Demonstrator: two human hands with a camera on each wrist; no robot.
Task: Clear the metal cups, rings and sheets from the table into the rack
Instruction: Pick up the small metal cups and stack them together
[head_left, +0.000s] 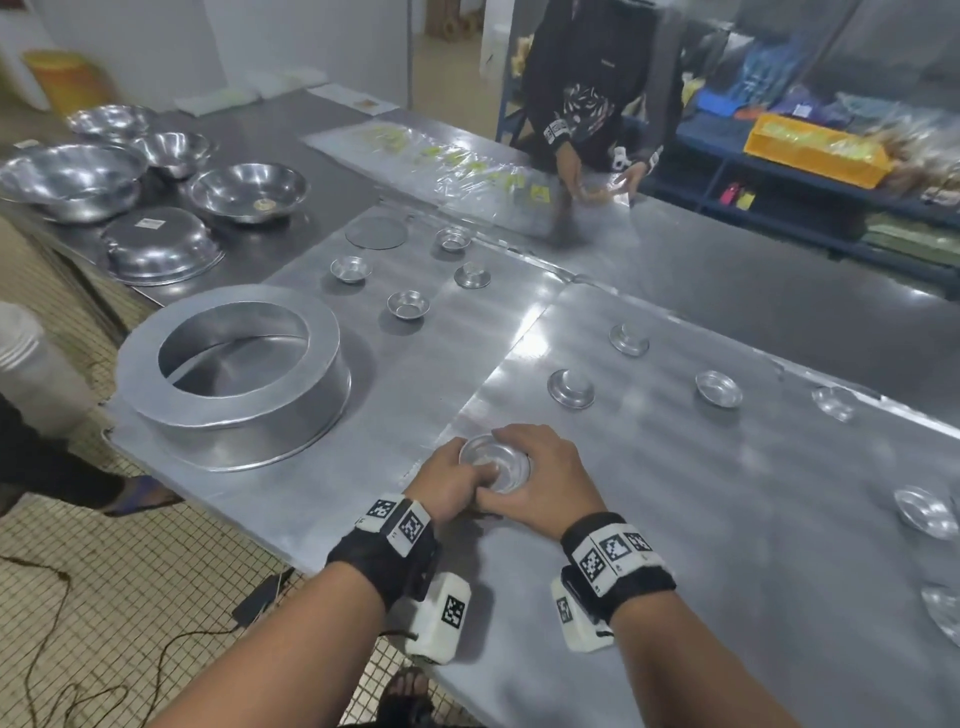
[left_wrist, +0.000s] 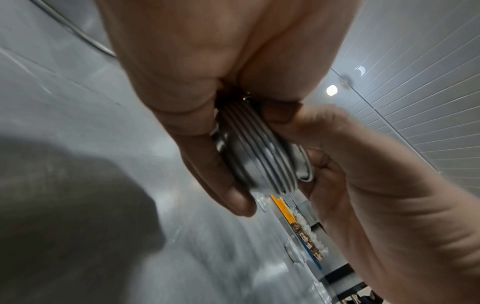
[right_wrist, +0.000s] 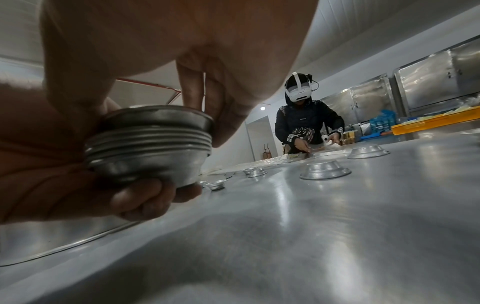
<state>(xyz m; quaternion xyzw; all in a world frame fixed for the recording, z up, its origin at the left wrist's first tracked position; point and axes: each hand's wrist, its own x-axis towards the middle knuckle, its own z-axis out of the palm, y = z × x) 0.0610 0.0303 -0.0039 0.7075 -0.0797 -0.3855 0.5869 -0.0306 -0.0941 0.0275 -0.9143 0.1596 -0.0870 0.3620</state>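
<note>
At the near edge of the brushed sheet-metal surface (head_left: 675, 545), both hands were wrapped around a nested stack of small round aluminium cups (head_left: 494, 462). The left hand (head_left: 449, 480) cradled the stack from beneath and the side, its fingers curled under the lowest cup, while the right hand (head_left: 545, 475) clamped it from above and the far side, thumb and fingers pinching the rims. From the right wrist, about five rims showed close together, the stack held just clear of the surface.

The risk lay chiefly in that stack. The cups looked thin, smooth and only loosely nested, so a tilt during the carry, or one hand letting go early, could let the lower ones slide out and clatter down. Pinching harder might dent them or jam them together.

Plenty was left to collect: loose cups lay well apart across the surface, some upright (head_left: 718, 388), some upside down (head_left: 570, 388). A large shallow aluminium ring (head_left: 228, 358) stood to the left, and reaching past it with full hands could knock it. A second person in a dark jacket (head_left: 597, 83) worked at the far side, so outstretched arms might cross. No rack was identifiable in any view, which made the carrying route uncertain.
</note>
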